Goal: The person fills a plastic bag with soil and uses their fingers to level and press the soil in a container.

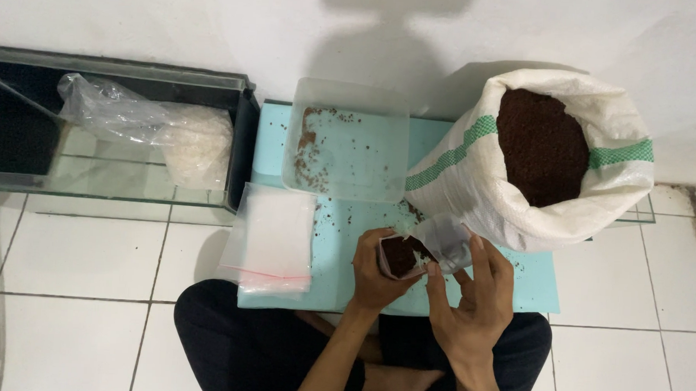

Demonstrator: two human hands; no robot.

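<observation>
My left hand (376, 271) grips a small clear plastic bag (424, 250) partly filled with dark brown granules, holding it by its lower left side. My right hand (473, 295) pinches the bag's upper right edge with thumb and fingers. Both hands hover over a light blue board (338, 242) in front of my crossed legs. Just behind the bag stands a large white woven sack (482, 170) with green stripes, open at the top and full of the same brown material.
A clear plastic tub (346, 145) with brown crumbs sits at the board's far side. A stack of empty zip bags (272, 239) lies at the left. A glass tank (116, 127) holding a plastic bag of white grains stands against the wall. White floor tiles surround.
</observation>
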